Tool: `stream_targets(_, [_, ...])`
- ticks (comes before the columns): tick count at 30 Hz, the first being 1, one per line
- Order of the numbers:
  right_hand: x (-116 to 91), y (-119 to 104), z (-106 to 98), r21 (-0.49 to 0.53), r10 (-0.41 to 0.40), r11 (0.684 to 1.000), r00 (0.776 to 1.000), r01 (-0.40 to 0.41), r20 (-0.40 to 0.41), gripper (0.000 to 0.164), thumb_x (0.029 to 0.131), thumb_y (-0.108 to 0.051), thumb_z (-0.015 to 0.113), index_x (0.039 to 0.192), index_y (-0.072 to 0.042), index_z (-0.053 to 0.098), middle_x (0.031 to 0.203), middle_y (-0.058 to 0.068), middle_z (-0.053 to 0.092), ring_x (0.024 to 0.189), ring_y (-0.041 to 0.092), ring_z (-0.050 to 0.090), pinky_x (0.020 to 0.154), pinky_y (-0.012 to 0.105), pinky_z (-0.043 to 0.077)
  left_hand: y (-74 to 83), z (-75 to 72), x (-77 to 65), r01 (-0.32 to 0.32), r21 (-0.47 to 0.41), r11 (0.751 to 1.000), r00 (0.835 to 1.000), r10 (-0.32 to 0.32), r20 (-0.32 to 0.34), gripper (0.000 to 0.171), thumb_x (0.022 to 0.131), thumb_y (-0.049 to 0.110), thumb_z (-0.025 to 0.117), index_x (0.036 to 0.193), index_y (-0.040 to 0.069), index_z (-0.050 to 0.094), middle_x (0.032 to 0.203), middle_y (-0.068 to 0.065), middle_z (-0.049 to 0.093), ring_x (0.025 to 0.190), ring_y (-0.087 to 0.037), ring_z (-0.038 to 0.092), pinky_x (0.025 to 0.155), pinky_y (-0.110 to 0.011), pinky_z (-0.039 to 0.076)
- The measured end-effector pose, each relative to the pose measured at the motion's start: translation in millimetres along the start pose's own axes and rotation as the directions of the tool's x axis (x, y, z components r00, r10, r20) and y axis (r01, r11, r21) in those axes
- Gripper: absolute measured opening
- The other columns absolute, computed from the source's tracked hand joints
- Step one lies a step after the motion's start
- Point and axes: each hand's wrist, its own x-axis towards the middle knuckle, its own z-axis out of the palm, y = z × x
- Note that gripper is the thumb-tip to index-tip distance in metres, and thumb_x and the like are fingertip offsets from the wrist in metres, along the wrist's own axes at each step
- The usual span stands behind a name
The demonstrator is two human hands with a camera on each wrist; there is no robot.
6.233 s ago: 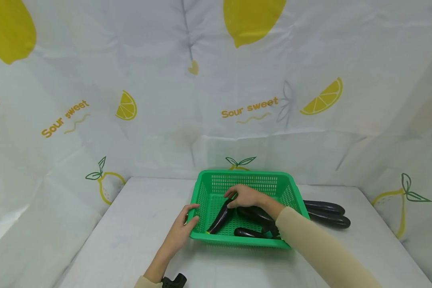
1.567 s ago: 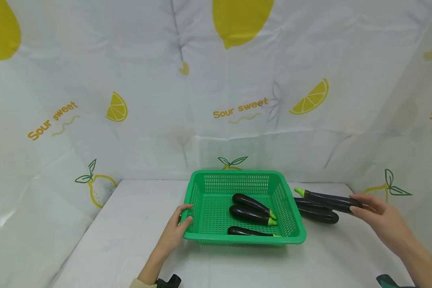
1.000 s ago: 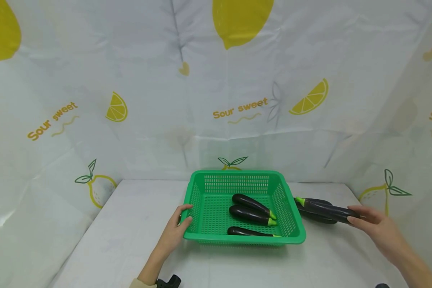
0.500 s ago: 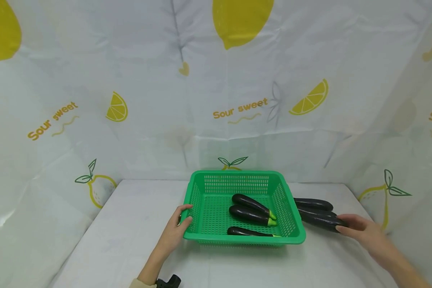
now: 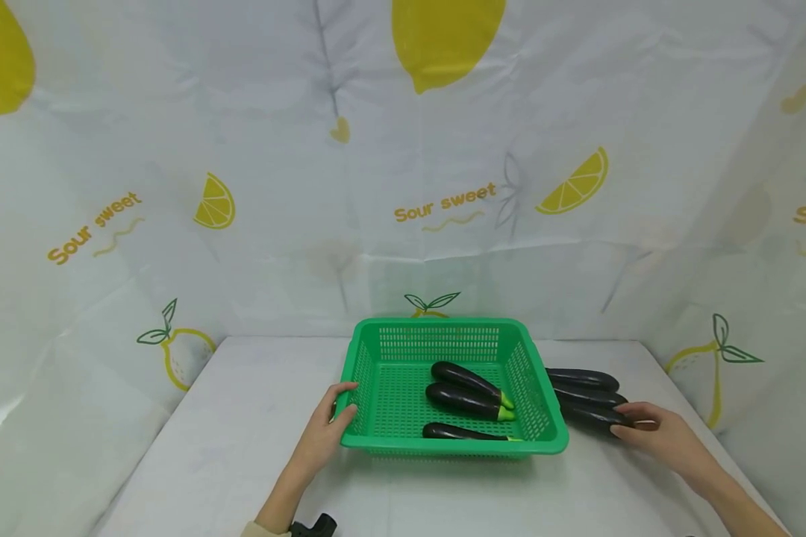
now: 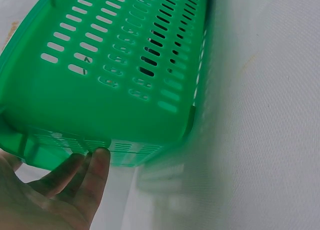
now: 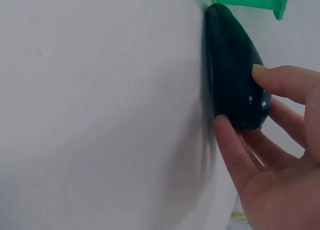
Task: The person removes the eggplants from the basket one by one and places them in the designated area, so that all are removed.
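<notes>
A green plastic basket (image 5: 443, 446) stands mid-table with three dark eggplants lying in it, two side by side (image 5: 466, 403) and one along the near wall (image 5: 463, 431). My left hand (image 5: 317, 440) grips the basket's left rim; in the left wrist view its fingers (image 6: 95, 182) lie against the green wall. To the right of the basket, my right hand (image 5: 668, 441) holds the rounded end of an eggplant (image 5: 587, 416) that lies on the table, thumb and fingers around it in the right wrist view (image 7: 232, 65). The basket hides its other end.
Two more eggplants (image 5: 584, 379) lie beside the held one, behind it, partly hidden by the basket's right wall. A white cloth covers the table (image 5: 242, 418). A lemon-printed white sheet (image 5: 275, 224) hangs behind and at both sides.
My right hand has lowered the eggplant onto the table beside the two others and slid it left toward the basket. Earlier it reached inside the basket. My left hand stays on the rim.
</notes>
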Motion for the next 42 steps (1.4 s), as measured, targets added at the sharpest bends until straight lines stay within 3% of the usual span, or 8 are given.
stream_targets(6, [-2.0,4.0,-2.3,-0.061,-0.012,0.998,1.000,0.011,-0.020,0.075,0.086,-0.047,0.080,0.129,0.010,0.057,0.128,0.036,0.055,0.110,0.047,0.059,0.079,0.047,0.058,1.2,0.8,-0.5,0.000,-0.005,1.000,1.000,0.000,0.000,0.040,0.107,0.022,0.054,0.145,0.010,0.050,0.159,-0.021,0.035,0.151,-0.040,0.023,0.120,-0.061,0.020])
stream_targets(13, [-9.5,1.9,-10.9,-0.115,-0.058,0.992,0.996,0.050,-0.066,0.071,0.089,-0.045,0.077,0.127,0.011,0.058,0.116,0.028,0.066,0.103,0.040,0.065,0.072,0.035,0.056,1.0,-0.5,0.0,0.010,-0.006,1.000,1.000,-0.010,-0.003,0.039,0.107,0.022,0.055,0.144,0.012,0.051,0.159,-0.020,0.036,0.151,-0.039,0.024,0.121,-0.059,0.021])
stream_targets(18, [-16.2,-8.2,-18.7,-0.132,-0.082,0.989,0.994,0.072,-0.070,0.069,0.094,-0.050,0.071,0.131,0.008,0.058,0.121,0.027,0.064,0.110,0.045,0.060,0.075,0.040,0.056,3.0,-1.5,-0.9,0.016,-0.001,1.000,1.000,-0.016,0.003,0.040,0.106,0.023,0.055,0.144,0.013,0.051,0.159,-0.020,0.037,0.150,-0.041,0.026,0.119,-0.062,0.024])
stream_targets(23, [-24.9,-27.4,-17.7,-0.127,-0.143,0.983,0.985,0.131,-0.095,0.064,0.097,-0.049,0.067,0.133,0.004,0.059,0.126,0.026,0.064,0.117,0.048,0.057,0.074,0.033,0.053,5.6,-3.0,-1.1,0.021,-0.002,1.000,1.000,-0.021,0.009,0.041,0.106,0.023,0.056,0.145,0.012,0.051,0.159,-0.021,0.036,0.150,-0.042,0.026,0.118,-0.063,0.024])
stream_targets(29, [-30.1,-53.5,-3.4,-0.038,-0.186,0.982,0.977,0.183,-0.102,0.058,0.099,-0.042,0.067,0.134,0.002,0.058,0.126,0.023,0.064,0.116,0.044,0.057,0.078,0.035,0.055,7.0,-3.5,-0.7,0.027,0.025,0.999,1.000,-0.027,0.011,0.041,0.106,0.021,0.056,0.146,0.012,0.051,0.159,-0.021,0.036,0.145,-0.049,0.032,0.113,-0.066,0.032])
stream_targets(33, [-32.5,-66.9,6.4,0.019,-0.233,0.972,0.970,0.235,-0.071,0.054,0.100,-0.039,0.066,0.137,0.000,0.057,0.128,0.020,0.064,0.109,0.017,0.062,0.080,0.030,0.055,9.0,-5.1,-0.9,0.020,0.033,0.999,1.000,-0.021,0.007,0.041,0.106,0.022,0.057,0.146,0.015,0.051,0.157,-0.018,0.040,0.140,-0.047,0.041,0.110,-0.064,0.037])
stream_targets(37, [-33.1,-78.3,14.5,0.109,-0.297,0.948,0.954,0.299,-0.038,0.052,0.101,-0.034,0.065,0.140,-0.001,0.055,0.131,0.019,0.063,0.103,-0.006,0.057,0.082,0.021,0.053,10.4,-7.5,-1.0,0.009,0.048,0.999,1.000,-0.009,0.001,0.043,0.105,0.025,0.058,0.146,0.016,0.051,0.156,-0.017,0.042,0.138,-0.044,0.045,0.109,-0.063,0.040])
stream_targets(42, [-33.6,-85.8,23.4,0.282,-0.362,0.897,0.932,0.341,0.024,0.054,0.103,-0.025,0.063,0.148,0.000,0.045,0.133,0.023,0.057,0.106,0.000,0.062,0.085,0.025,0.057,9.4,-8.6,0.0,0.010,0.088,0.996,1.000,-0.010,-0.003,0.043,0.105,0.024,0.059,0.146,0.015,0.051,0.154,-0.017,0.044,0.135,-0.041,0.048,0.107,-0.059,0.044])
